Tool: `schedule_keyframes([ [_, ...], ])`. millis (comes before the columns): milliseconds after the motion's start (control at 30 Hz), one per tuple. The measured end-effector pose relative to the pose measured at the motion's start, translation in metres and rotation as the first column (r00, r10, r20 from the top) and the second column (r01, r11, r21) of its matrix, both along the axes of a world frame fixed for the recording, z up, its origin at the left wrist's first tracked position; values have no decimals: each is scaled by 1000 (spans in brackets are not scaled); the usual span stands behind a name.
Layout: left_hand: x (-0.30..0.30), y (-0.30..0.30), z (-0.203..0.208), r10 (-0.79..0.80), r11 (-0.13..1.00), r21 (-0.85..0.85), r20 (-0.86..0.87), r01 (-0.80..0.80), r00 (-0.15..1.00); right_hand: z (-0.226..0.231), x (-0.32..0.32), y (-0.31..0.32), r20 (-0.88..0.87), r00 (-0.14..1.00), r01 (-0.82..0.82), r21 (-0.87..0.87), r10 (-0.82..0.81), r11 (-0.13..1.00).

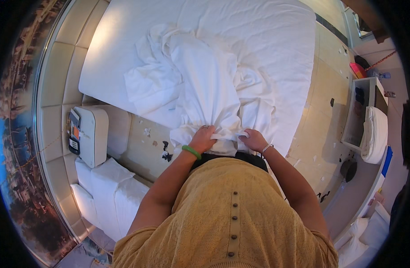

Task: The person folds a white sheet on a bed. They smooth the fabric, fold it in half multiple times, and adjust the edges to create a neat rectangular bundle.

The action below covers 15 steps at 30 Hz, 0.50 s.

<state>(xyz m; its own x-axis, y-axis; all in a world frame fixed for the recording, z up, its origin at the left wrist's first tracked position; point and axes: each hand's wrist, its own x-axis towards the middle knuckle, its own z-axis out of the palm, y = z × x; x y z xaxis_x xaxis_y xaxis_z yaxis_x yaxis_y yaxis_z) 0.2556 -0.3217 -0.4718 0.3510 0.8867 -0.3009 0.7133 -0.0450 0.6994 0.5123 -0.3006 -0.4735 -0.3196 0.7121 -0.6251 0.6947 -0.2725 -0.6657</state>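
Observation:
A large white bed sheet [205, 85] lies bunched and wrinkled over the near part of the bed, its gathered folds running down to my waist. My left hand [203, 139], with a green bangle on the wrist, is closed on the near edge of the sheet. On the same edge, a short way to the right, my right hand [254, 141] is closed too, its fingers curled round the cloth. Between the two hands a strip of the edge is stretched. Parts of the fingers are hidden in the folds.
The white-covered bed [276, 31] reaches to the back. At left stand a white nightstand [99, 134] and another white-covered bed [113, 192] near a padded wall. Scraps litter the tiled floor [313, 134]. A white shelf unit [357, 111] with folded bedding [374, 136] is at right.

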Motion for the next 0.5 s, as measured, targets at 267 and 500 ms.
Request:
schedule_keyframes([
  [267, -1, 2, -1, -13, 1000, -6, -13, 13, 1000, -4, 3, 3, 15, 999, -36, 35, 35, 999],
  [500, 2, 5, 2, -3, 1000, -30, -14, 3, 1000, -9, 14, 10, -115, 992, 51, 29, -48, 998],
])
